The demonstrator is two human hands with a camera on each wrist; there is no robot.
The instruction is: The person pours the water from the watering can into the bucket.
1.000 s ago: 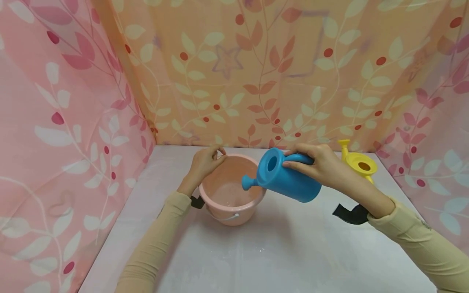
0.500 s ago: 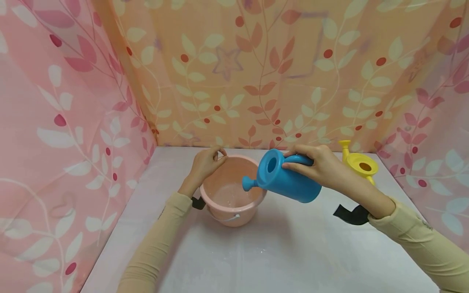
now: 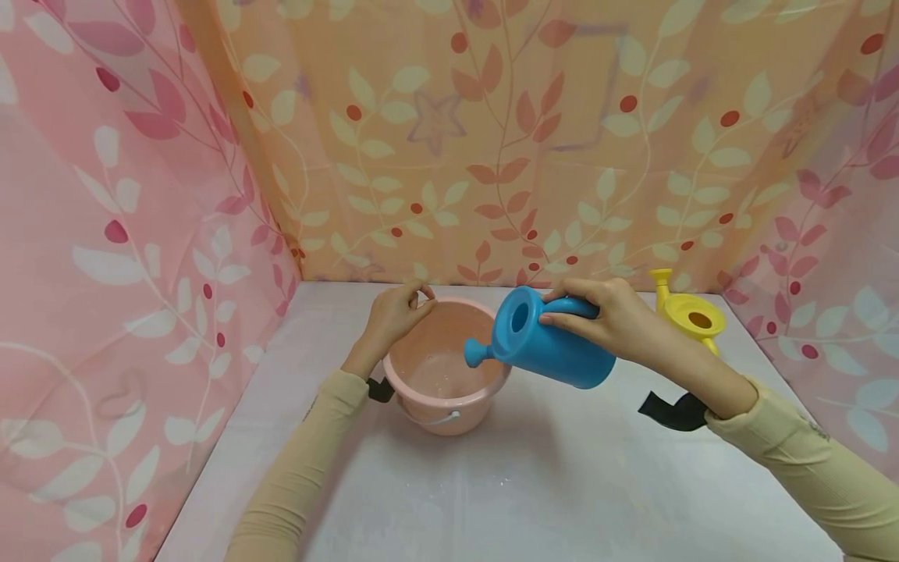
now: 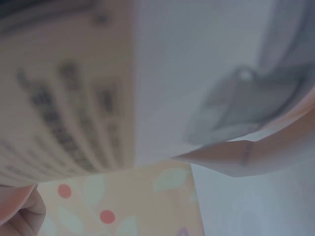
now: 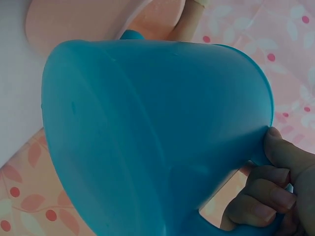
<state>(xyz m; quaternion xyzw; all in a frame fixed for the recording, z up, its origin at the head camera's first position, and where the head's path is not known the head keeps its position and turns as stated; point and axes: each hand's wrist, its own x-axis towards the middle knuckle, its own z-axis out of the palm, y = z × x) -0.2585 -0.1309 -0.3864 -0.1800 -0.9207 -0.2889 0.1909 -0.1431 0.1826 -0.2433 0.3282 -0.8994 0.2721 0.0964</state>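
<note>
My right hand [image 3: 611, 320] grips the handle of a blue watering can [image 3: 555, 355], thumb on top. The can is tilted, with its round spout head [image 3: 477, 352] over the inside of a pink bucket [image 3: 449, 415]. At the bucket's back left rim, my left hand [image 3: 393, 316] pinches the edge with thumb and fingers. Small shiny specks show on the bucket's inner floor. In the right wrist view, the can's body [image 5: 162, 128] fills the middle and curled fingers [image 5: 261, 196] wrap its handle. A blurred printed label [image 4: 64, 98] covers much of the left wrist view.
A yellow watering can [image 3: 677, 312] stands at the back right of the white table [image 3: 456, 507], behind my right forearm. Wet spots [image 3: 502, 481] lie on the table in front. Patterned cloth walls [image 3: 435, 179] enclose the back and both sides. Black straps [image 3: 674, 412] hang at the wrists.
</note>
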